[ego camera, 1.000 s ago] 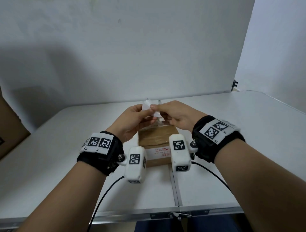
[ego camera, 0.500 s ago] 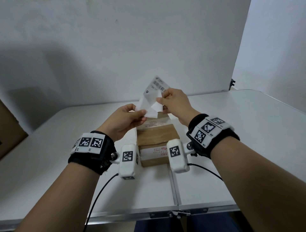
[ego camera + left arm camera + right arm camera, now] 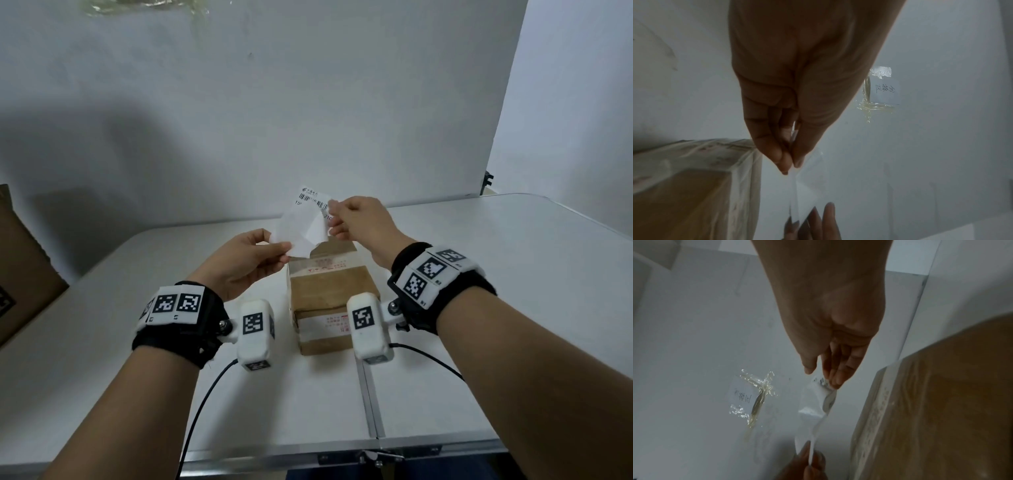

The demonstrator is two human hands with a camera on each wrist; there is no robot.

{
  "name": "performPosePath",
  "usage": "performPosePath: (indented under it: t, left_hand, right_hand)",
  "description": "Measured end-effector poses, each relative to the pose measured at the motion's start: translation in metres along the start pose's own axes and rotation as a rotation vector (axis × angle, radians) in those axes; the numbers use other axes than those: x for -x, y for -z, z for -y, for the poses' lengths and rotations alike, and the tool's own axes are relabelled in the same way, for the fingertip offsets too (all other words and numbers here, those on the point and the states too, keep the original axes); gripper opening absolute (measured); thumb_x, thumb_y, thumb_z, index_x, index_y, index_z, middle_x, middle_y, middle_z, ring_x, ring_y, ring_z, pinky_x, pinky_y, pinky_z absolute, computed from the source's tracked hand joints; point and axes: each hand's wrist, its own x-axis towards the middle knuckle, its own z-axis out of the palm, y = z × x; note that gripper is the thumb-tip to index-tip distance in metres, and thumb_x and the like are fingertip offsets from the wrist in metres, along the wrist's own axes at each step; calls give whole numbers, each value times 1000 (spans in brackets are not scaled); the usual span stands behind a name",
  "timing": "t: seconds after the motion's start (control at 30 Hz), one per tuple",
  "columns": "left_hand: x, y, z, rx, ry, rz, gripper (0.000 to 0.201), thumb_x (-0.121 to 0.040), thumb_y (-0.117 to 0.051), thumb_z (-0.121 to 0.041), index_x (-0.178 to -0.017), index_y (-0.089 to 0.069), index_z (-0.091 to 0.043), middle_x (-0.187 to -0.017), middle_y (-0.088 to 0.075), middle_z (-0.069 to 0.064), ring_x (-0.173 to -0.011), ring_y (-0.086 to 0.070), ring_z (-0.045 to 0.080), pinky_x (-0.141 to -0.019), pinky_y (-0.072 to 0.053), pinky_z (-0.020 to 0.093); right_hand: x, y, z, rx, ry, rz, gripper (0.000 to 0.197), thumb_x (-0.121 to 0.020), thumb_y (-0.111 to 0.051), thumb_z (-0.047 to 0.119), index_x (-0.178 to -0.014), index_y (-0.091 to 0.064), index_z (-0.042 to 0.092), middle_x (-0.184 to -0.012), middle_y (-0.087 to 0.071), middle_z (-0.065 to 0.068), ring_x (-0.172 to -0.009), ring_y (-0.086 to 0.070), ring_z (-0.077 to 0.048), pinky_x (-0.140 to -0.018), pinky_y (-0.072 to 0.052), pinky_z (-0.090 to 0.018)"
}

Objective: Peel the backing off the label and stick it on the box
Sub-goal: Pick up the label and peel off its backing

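Surface: white folding table (image 3: pixel 513 291), centre seam running front-to-back, metal latch (image 3: pixel 371 457) at near edge. White wall (image 3: pixel 308 102) behind; white panel (image 3: pixel 565 102) at right rear. Taped note (image 3: pixel 882 88) on wall. Cardboard carton (image 3: pixel 20 267) at far left edge.

Box (image 3: pixel 329 291): brown, taped, sits mid-table on the seam, between my wrists. Bare tabletop both sides of box and in front, to near edge.

Label (image 3: pixel 313 198): held in air above box's far end, not touching it. Barcode side faces me; white backing (image 3: pixel 301 233) partly peeled, hanging toward lower left.

My left hand (image 3: pixel 246 263): thumb and fingers pinched together on backing's lower corner. My right hand (image 3: pixel 363 222): thumb + fingertips clamped on label's right edge. Hands apart, sheet stretched between them.

Wrist cam cables trail to near edge.
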Motion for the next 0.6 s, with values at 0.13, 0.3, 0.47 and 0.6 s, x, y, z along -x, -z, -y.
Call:
performPosePath:
  t: [0.13, 0.3, 0.47, 0.6]
  left_hand:
    - [-3, -4, -1, 9, -21, 6, 19, -82, -66, -1, -74, -52, -11, -70, -67, 5, -57, -63, 8, -58, -54, 17]
    - [-4, -7, 1, 17, -16, 39, 20, -82, -67, -1, -73, -53, -12, -76, -67, 7, -58, -63, 9, -59, -54, 17]
    - [0, 5, 5, -8, 47, 75, 20, -82, -66, -3, -67, -56, -12, -63, -65, 6, -53, -60, 10, -56, -54, 16]
    - [1, 20, 6, -19, 92, 72, 18, -82, -66, -4, -68, -59, -12, -61, -64, 4, -52, -59, 9, -55, -53, 16]
  right_hand:
    - [2, -5, 2, 99, -52, 137, 45, -89, -64, 42, -98, -68, -2, -82, -69, -8, -63, -65, -14, -70, -58, -27]
    - [3, -4, 6, 114, 13, 75, 13, -88, -70, 20, -96, -65, 10, -77, -59, 5, -52, -57, -6, -49, -47, -12]
    - [3, 6, 3, 105, -21, 74, 8, -87, -70, 14, -85, -63, 11, -75, -58, 3, -52, -56, -7, -52, -48, -14]
    - [-1, 14, 0, 52, -55, 0, 9, -85, -72, 12, -88, -64, 10, -80, -60, 1, -54, -57, -8, -49, -47, -13]
